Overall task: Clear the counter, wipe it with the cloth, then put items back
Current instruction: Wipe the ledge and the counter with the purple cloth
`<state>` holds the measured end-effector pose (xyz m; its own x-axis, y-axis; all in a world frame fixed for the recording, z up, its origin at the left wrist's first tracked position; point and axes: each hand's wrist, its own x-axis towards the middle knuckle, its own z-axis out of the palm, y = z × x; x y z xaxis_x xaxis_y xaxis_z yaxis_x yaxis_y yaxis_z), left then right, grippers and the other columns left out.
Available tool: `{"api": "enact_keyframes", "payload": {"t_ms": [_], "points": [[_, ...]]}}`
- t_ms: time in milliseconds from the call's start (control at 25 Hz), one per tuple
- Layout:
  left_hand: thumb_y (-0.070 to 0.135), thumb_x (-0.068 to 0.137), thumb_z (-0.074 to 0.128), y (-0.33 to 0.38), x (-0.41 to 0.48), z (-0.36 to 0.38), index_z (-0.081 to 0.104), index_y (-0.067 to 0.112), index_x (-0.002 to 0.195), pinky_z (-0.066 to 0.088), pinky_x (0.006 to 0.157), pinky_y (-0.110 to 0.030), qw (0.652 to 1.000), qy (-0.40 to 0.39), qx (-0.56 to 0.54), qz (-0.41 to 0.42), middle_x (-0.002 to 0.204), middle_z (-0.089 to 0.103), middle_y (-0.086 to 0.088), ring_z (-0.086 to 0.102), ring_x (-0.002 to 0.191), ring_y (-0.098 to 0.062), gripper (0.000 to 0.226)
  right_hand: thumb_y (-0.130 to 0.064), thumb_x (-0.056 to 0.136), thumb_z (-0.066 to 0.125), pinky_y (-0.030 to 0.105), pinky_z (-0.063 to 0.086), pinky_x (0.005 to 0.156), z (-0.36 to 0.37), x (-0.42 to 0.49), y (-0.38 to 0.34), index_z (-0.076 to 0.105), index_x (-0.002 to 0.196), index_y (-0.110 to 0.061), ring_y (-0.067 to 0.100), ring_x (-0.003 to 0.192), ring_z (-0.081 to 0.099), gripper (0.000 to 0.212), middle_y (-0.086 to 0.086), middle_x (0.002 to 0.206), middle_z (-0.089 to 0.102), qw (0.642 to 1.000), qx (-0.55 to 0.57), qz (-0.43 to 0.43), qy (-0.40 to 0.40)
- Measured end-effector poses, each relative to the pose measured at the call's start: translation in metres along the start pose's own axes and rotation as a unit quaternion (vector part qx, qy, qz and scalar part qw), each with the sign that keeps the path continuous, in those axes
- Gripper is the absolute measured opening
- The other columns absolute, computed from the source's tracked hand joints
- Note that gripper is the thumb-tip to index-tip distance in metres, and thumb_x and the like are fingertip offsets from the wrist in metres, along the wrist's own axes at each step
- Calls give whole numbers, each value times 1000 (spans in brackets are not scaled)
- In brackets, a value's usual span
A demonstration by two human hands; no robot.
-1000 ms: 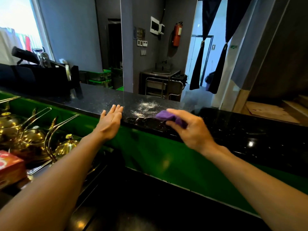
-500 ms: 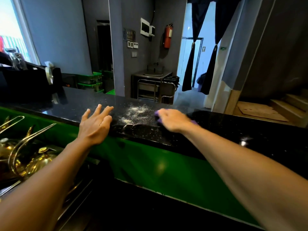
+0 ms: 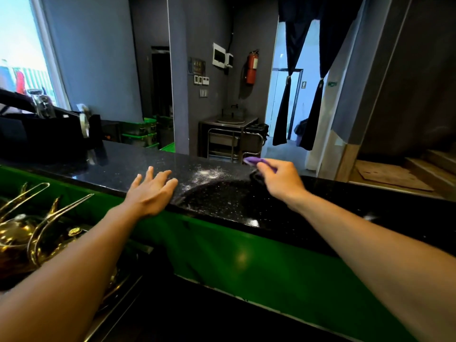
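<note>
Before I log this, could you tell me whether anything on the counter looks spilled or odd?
Yes: white powder lies scattered on the black counter between the left hand and the purple cloth in the right hand, unwiped.

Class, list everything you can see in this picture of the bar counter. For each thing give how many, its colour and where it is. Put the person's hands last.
counter: one, black speckled, across the middle
powder patch: one, white, on the counter between the hands
cloth: one, purple, at the counter's far edge
front panel: one, green, below the counter top
lidded pots: several, golden, lower left, below the counter
fire extinguisher: one, red, on the far wall
curtains: two, dark, tied back at the doorway
sink stand: one, steel, against the far wall
crates: a few, green, stacked beyond the counter
left hand: one, fingers spread, at the counter's near edge
right hand: one, grips the cloth
</note>
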<state>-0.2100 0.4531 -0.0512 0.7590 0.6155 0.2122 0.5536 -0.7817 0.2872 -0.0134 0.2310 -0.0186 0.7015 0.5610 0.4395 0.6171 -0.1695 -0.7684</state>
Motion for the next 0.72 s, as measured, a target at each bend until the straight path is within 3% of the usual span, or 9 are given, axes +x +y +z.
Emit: {"api": "enact_keyframes", "payload": {"t_ms": [80, 160, 200, 280, 360, 480, 640, 720], "points": [[60, 84, 9, 0, 4, -1, 28, 24, 149, -7, 120, -43, 999, 3, -21, 27, 160, 17, -9, -5, 149, -17, 77, -31, 99, 50, 25, 47, 65, -32, 17, 31, 74, 100, -36, 14, 75, 61, 24, -8, 89, 71, 988, -103, 84, 73], [67, 86, 12, 1, 10, -1, 28, 33, 149, 1, 120, -45, 999, 5, -19, 33, 160, 15, -10, 4, 149, -25, 73, -31, 97, 50, 36, 50, 88, -55, 30, 61, 73, 97, -38, 25, 101, 61, 24, 0, 111, 69, 960, -185, 162, 130], [68, 86, 16, 1, 13, -2, 27, 37, 148, 8, 119, -46, 1000, 0, -17, 25, 161, 14, -10, 11, 148, -31, 70, -30, 97, 51, 41, 47, 94, -61, 36, 70, 72, 101, -32, 31, 109, 58, 22, 6, 119, 66, 943, -227, 196, 144], [69, 80, 18, -3, 19, -2, 25, 42, 147, 19, 115, -48, 1000, -17, -12, 19, 161, 14, -8, 24, 143, -36, 73, -27, 96, 54, 41, 46, 92, -53, 53, 77, 69, 109, -16, 37, 113, 56, 23, 16, 123, 61, 914, -304, 240, 121], [72, 74, 18, -5, 26, -3, 25, 43, 147, 23, 114, -50, 999, -25, -25, 30, 160, 17, -7, 28, 142, -35, 78, -29, 94, 56, 38, 47, 87, -30, 68, 73, 68, 110, -13, 38, 111, 57, 25, 16, 123, 61, 915, -328, 222, 80], [75, 70, 17, -6, 31, -5, 25, 43, 147, 22, 114, -50, 998, -30, -43, 21, 160, 20, -8, 29, 141, -36, 84, -31, 94, 55, 32, 44, 81, 19, 84, 53, 69, 115, -22, 33, 110, 57, 27, 9, 123, 63, 936, -315, 158, -6], [65, 85, 23, -1, 28, -4, 22, 38, 149, 17, 117, -47, 999, -41, -22, 13, 161, 15, -10, 21, 144, -38, 70, -36, 95, 52, 39, 45, 96, 65, 84, 19, 66, 121, -34, 31, 117, 54, 29, 6, 129, 61, 952, -278, 95, -83], [66, 80, 21, 0, 27, -5, 21, 40, 149, 19, 116, -49, 999, -43, -30, 7, 161, 14, -9, 23, 143, -37, 74, -41, 96, 51, 39, 43, 101, 74, 76, 7, 66, 120, -39, 27, 119, 54, 28, 1, 129, 62, 959, -244, 49, -134]]}}
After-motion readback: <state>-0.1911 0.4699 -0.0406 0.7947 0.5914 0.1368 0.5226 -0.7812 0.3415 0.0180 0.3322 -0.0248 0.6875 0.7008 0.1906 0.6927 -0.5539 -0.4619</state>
